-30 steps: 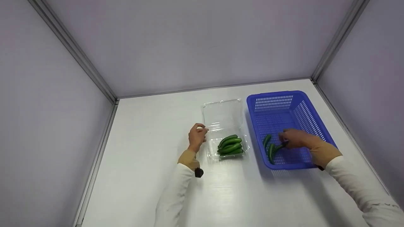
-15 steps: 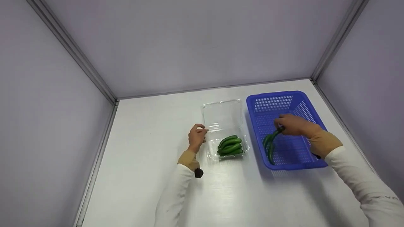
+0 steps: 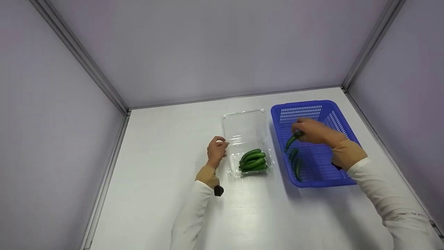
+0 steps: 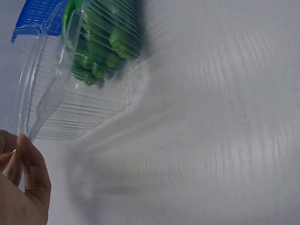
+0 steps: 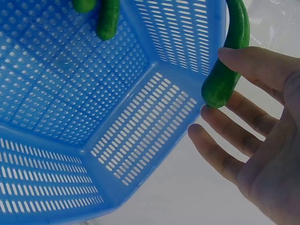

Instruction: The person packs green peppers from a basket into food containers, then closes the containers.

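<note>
A clear plastic clamshell box (image 3: pixel 244 126) lies with its lid folded back on the table. Several long green peppers (image 3: pixel 253 161) fill its near half. My left hand (image 3: pixel 216 152) pinches the box's left edge near the hinge, thumb and fingertip on the thin rim (image 4: pixel 24 129). Over the blue basket (image 3: pixel 301 103), my right hand (image 3: pixel 314 132) grips one curved green pepper (image 5: pixel 228 70) by its thick end, thumb on one side and fingers on the other. The pepper's thin end points down toward the basket's left wall. Two more peppers (image 3: pixel 297 170) lie inside the basket at its near left.
The slotted basket stands just right of the box with a narrow gap between them. White table surface (image 3: pixel 166 166) extends left and in front. Grey panels (image 3: pixel 232 52) enclose the back and both sides.
My right hand has lifted a pepper from the basket floor and carried it up and left toward the basket's left rim. The left hand keeps its place on the box.
</note>
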Demonstrator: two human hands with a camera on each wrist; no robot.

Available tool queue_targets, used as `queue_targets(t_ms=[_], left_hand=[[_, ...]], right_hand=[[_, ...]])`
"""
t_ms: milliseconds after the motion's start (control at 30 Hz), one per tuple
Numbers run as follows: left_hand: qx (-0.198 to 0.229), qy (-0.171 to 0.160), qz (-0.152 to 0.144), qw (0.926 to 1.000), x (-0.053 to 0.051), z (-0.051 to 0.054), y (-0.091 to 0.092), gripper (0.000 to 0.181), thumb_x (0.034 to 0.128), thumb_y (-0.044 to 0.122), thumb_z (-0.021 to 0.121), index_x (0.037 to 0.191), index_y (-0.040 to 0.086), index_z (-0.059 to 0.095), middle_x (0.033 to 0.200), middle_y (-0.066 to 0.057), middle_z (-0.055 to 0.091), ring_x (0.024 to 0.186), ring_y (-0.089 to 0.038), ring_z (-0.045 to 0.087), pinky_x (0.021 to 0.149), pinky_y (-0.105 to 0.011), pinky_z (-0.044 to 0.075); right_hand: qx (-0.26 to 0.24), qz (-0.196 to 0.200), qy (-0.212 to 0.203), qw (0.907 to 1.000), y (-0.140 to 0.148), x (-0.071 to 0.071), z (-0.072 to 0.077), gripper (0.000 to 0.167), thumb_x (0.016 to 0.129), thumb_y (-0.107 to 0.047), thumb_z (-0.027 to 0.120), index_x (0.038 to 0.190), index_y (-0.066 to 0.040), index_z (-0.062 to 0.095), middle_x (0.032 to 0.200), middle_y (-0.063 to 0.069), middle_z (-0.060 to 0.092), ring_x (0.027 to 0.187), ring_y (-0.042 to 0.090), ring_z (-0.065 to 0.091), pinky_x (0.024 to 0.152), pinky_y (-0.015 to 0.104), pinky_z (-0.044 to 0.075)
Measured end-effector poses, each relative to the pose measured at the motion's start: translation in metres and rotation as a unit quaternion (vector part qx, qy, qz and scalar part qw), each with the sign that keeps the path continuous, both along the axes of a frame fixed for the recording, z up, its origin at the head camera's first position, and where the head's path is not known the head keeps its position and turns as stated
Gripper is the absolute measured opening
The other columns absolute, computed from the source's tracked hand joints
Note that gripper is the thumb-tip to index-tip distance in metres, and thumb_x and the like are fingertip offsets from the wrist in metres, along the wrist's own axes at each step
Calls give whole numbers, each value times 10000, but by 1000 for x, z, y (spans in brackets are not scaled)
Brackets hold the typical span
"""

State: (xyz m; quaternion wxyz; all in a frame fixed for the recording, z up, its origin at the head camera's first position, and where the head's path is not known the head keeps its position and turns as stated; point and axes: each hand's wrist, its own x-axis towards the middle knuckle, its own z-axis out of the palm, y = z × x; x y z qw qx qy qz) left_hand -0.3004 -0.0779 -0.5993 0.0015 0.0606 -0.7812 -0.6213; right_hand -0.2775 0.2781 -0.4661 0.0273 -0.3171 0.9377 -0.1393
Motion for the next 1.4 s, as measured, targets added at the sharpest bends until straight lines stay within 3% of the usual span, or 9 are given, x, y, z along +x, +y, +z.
queue_targets(t_ms=[233, 500, 1000, 1200, 1400], left_hand=[[21, 13, 38, 10000, -1, -1, 1, 177, 947, 68, 620, 1103, -15, 605, 1017, -185, 719, 589, -118, 555, 509, -216, 481], [-31, -131, 68, 9999, -1, 0, 0, 219, 943, 80, 623, 1138, -18, 607, 1016, -148, 727, 617, -133, 574, 520, -211, 484], [100, -5, -54, 9999, 2, 1, 0, 111, 959, 68, 609, 1069, 50, 615, 1054, -199, 709, 596, -135, 572, 530, -222, 490], [24, -30, 1, 10000, 1, 1, 1, 187, 956, 72, 617, 1122, -13, 604, 1041, -184, 717, 584, -108, 554, 524, -214, 485], [131, 25, -23, 9999, 1, 1, 2, 156, 959, 55, 607, 1102, -7, 609, 1064, -232, 700, 632, -191, 593, 518, -215, 482]], right_hand=[[-154, 36, 329, 9993, -11, -2, -4, 239, 756, 42, 806, 956, -46, 710, 965, 182, 592, 867, 344, 572, 765, 501, 515], [-589, 402, 687, 9951, -31, -8, -20, 227, 718, 31, 822, 903, -30, 705, 869, 143, 588, 786, 303, 563, 701, 466, 507], [-883, 787, 504, 9917, -64, -12, -39, 214, 794, -35, 812, 968, -43, 688, 891, 128, 617, 810, 305, 626, 698, 472, 518], [-853, 786, 311, 9928, -74, -13, -44, 194, 819, -46, 792, 986, -40, 692, 902, 127, 638, 814, 290, 639, 704, 457, 523], [-740, 789, 210, 9939, -83, -13, -48, 179, 839, -60, 774, 995, -40, 688, 913, 122, 643, 803, 285, 640, 688, 450, 525]])
